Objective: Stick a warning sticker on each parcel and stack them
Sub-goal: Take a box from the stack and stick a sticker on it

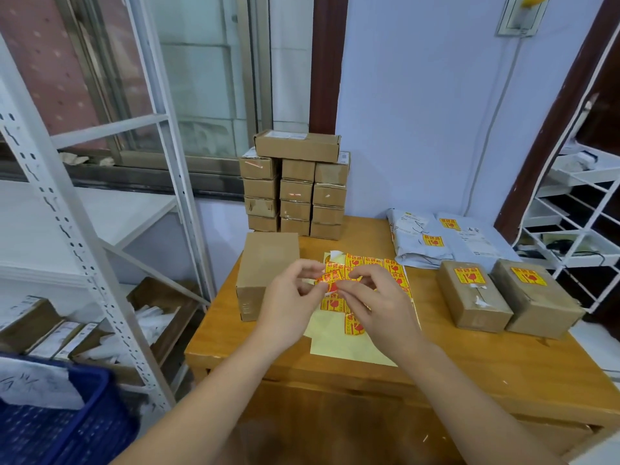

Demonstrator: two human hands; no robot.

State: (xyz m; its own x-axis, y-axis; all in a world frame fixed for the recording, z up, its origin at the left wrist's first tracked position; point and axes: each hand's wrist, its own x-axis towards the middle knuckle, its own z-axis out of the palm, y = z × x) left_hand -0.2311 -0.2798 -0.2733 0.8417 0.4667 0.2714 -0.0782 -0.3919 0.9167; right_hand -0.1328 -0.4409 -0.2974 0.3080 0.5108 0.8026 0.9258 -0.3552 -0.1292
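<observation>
Both hands [295, 290] pinching curled sticker [330, 278], long axis left-right

a wooden table [469, 360], white metal shelving [110, 297] left, a blue crate [67, 427] below it.

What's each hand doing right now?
Left hand: pinching the warning sticker.
Right hand: pinching the same sticker's other edge.

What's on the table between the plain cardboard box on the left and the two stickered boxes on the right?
In the head view, the sticker sheet lies between them, with both hands above it peeling a warning sticker.
</observation>
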